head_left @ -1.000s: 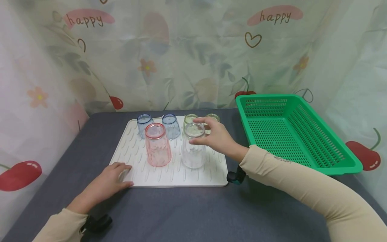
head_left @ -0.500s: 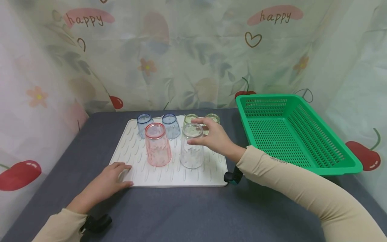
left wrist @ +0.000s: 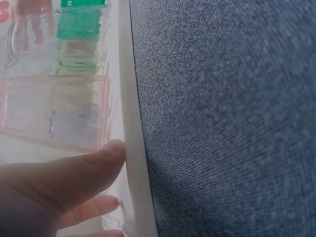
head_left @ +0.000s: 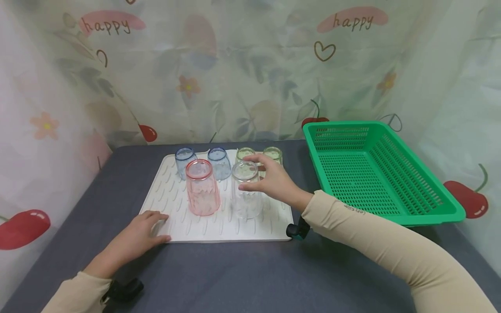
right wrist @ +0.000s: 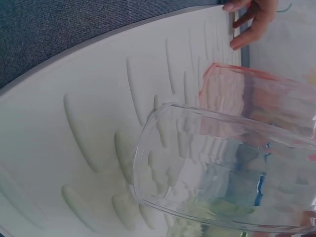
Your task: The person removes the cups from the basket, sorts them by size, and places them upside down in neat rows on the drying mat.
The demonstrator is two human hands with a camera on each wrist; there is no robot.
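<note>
My right hand (head_left: 275, 180) holds a clear glass (head_left: 245, 202) near its top, thumb on the near side and fingers behind. The glass is mouth down over the white ridged drying mat (head_left: 227, 233), its wide rim close to the mat in the right wrist view. To its left, a pink glass (head_left: 202, 195) stands upside down on the mat. Resting at the mat's front left corner is my left hand (head_left: 133, 241), fingers relaxed. In the left wrist view its thumb (left wrist: 111, 150) lies by the mat's front edge.
Two blue glasses (head_left: 220, 164) stand upside down along the mat's back left. Two green glasses (head_left: 273, 154) are at the back right, partly hidden by my right hand. A green plastic basket (head_left: 426, 220) sits right of the mat on the dark tablecloth (head_left: 219, 278). Printed curtains (head_left: 235, 87) surround the table.
My right hand and the clear glass have shifted slightly left, towards the pink glass, and a little nearer to me. My left hand stays at the mat's corner.
</note>
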